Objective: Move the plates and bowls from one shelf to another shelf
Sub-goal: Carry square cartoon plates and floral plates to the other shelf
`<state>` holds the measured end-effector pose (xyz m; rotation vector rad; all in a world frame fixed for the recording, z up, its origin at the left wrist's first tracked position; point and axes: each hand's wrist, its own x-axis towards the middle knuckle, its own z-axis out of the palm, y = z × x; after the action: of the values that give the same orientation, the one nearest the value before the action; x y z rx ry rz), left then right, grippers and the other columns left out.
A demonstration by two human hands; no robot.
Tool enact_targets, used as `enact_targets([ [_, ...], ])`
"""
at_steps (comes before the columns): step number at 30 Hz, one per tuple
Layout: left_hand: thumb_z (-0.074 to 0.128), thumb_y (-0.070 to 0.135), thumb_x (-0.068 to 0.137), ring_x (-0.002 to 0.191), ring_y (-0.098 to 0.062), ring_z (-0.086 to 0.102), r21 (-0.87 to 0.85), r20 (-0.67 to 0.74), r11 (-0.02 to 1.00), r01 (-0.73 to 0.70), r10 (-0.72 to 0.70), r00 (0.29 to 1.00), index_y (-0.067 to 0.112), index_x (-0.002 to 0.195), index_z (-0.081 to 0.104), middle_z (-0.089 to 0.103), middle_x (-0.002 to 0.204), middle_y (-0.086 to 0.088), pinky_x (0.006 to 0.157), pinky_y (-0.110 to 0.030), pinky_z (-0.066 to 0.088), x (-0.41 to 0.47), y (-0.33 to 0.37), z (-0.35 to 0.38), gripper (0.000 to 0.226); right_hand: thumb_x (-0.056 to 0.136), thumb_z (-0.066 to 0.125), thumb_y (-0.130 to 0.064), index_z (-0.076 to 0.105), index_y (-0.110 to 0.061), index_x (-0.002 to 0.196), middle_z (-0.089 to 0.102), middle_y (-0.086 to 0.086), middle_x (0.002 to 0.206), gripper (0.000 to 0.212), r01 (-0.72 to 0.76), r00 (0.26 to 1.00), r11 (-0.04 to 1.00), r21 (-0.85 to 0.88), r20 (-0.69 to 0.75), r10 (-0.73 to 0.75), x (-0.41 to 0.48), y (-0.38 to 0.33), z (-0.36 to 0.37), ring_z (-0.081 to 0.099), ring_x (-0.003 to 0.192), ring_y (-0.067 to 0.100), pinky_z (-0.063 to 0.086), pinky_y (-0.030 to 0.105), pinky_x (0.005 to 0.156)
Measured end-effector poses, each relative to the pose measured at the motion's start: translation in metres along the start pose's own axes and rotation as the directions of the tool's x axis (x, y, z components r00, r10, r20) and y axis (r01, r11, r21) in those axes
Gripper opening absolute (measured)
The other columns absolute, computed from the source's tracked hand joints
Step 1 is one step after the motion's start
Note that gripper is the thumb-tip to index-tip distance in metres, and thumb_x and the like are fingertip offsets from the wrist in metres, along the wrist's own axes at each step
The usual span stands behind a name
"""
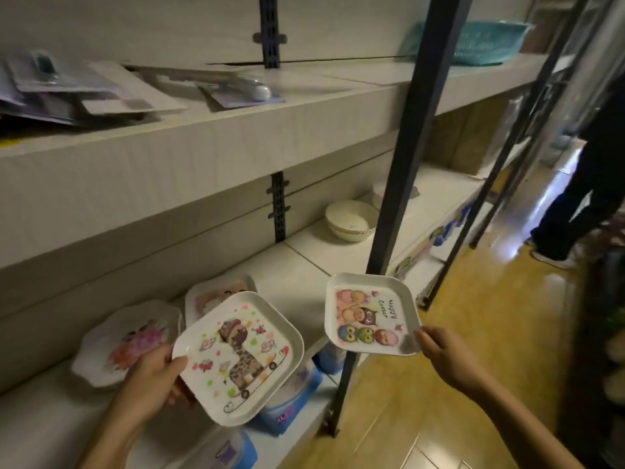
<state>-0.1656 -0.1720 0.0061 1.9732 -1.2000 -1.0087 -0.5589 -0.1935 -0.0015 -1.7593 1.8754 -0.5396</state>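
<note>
My left hand (148, 384) grips the left edge of a square white plate with a giraffe picture (240, 357), held tilted in front of the lower shelf (297, 275). My right hand (443, 353) pinches the right corner of a square plate with owls and "Happy Easter" (368, 313), held out over the shelf's front edge. On the shelf behind lie a scalloped plate with a pink picture (125, 340) and another square plate (216, 292), partly hidden by the giraffe plate. A stack of cream bowls (350, 220) sits farther right on the same shelf.
A dark metal upright (402, 164) stands just right of the owl plate. The upper shelf (236, 130) holds flat packages and a teal basket (473, 42). Blue-white packs (294, 397) lie below. Another person's legs (581, 198) stand in the aisle at right.
</note>
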Motion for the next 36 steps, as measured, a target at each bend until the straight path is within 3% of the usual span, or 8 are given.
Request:
enact_targets([
  [3,0.046,0.003,0.091,0.05,-0.025,0.054,0.033,0.054,0.999,-0.038,0.036,0.998,0.004,0.089,0.059,0.067,0.073,-0.02,0.047,-0.027,0.038,-0.004,0.024,0.03,0.013,0.097,0.04,-0.018,0.041,-0.02,0.054,0.037,-0.007,0.049,0.043,-0.044,0.999,0.998,0.04,-0.011,0.044,-0.011,0.025,-0.015,0.033,0.046,0.007,0.025,0.024,0.049],
  [7,0.046,0.004,0.09,0.049,-0.025,0.056,0.057,0.102,0.994,-0.094,0.088,0.991,0.014,0.092,0.058,0.068,0.074,-0.015,0.046,-0.029,0.039,-0.01,0.054,0.07,0.016,0.097,0.04,-0.015,0.039,-0.02,0.053,0.036,-0.007,0.048,0.045,-0.065,0.997,0.995,0.073,-0.043,0.068,-0.011,0.054,-0.041,0.032,0.046,0.006,0.022,0.022,0.048],
  [10,0.048,0.007,0.09,0.051,-0.028,0.061,0.076,0.122,0.993,-0.089,0.079,0.989,0.005,0.092,0.061,0.07,0.076,-0.021,0.047,-0.03,0.039,-0.012,0.077,0.102,0.013,0.097,0.041,-0.016,0.039,-0.019,0.052,0.034,-0.005,0.047,0.046,-0.078,0.996,0.993,0.084,-0.046,0.082,-0.002,0.082,-0.063,0.031,0.045,0.007,0.022,0.023,0.048],
  [17,0.048,0.006,0.089,0.035,-0.015,0.056,0.036,0.084,0.995,-0.088,0.085,0.993,0.004,0.084,0.061,0.064,0.05,-0.004,0.044,-0.028,0.039,-0.031,0.136,0.196,0.015,0.097,0.041,-0.019,0.048,-0.017,0.058,0.04,-0.004,0.052,0.04,-0.052,0.998,0.996,0.065,-0.017,0.054,0.037,0.158,-0.14,0.035,0.048,0.006,0.026,0.023,0.05],
  [23,0.046,0.013,0.092,0.058,-0.025,0.066,0.013,0.058,0.997,-0.08,0.079,0.995,0.008,0.085,0.059,0.07,0.078,-0.014,0.052,-0.031,0.047,-0.033,0.181,0.271,0.015,0.097,0.04,-0.021,0.061,-0.001,0.075,0.047,-0.001,0.058,0.037,-0.015,1.0,1.0,0.015,-0.02,0.015,0.077,0.215,-0.195,0.041,0.054,0.013,0.029,0.03,0.054],
  [29,0.044,0.013,0.092,0.052,-0.025,0.068,0.034,0.029,0.994,-0.101,0.101,0.995,0.004,0.084,0.053,0.07,0.075,-0.009,0.046,-0.027,0.043,-0.009,0.231,0.326,0.015,0.097,0.04,-0.022,0.043,-0.016,0.058,0.039,-0.004,0.053,0.04,0.002,1.0,1.0,0.014,-0.025,-0.001,0.125,0.255,-0.227,0.035,0.051,0.013,0.027,0.032,0.054],
  [36,0.044,0.013,0.091,0.048,-0.024,0.066,0.049,0.02,0.994,-0.101,0.1,0.995,-0.005,0.089,0.052,0.071,0.073,-0.01,0.048,-0.029,0.042,0.057,0.286,0.375,0.02,0.097,0.039,-0.021,0.049,-0.012,0.062,0.042,0.0,0.056,0.037,-0.009,1.0,0.997,0.072,-0.026,0.011,0.203,0.288,-0.254,0.038,0.054,0.015,0.029,0.033,0.056],
])
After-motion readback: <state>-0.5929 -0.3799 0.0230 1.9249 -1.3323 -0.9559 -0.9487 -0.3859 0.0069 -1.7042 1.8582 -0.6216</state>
